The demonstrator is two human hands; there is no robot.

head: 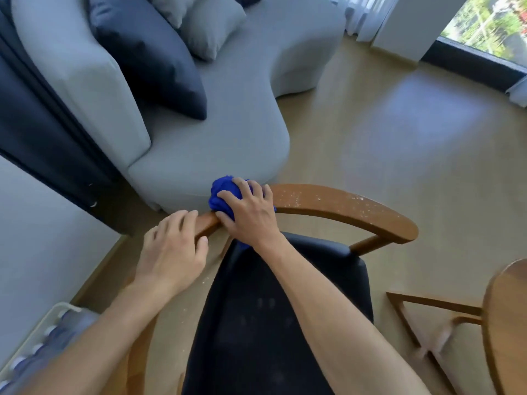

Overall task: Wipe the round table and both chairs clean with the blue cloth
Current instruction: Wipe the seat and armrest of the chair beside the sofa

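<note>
A wooden chair with a curved backrest rail (342,205) and a dark seat cushion (271,323) stands in front of me. White crumbs speckle the rail to the right of my hands. My right hand (248,213) presses a bunched blue cloth (224,186) onto the left part of the rail. My left hand (171,252) grips the rail's left end, fingers curled over it. The edge of the round wooden table (504,323) shows at the far right, with its base struts (427,303) below.
A grey curved sofa (214,132) with dark and grey cushions stands just behind the chair. A dark curtain (42,124) hangs at left. A pack of water bottles (42,337) sits at lower left. Crumbs lie on the tan floor (399,138) under the rail.
</note>
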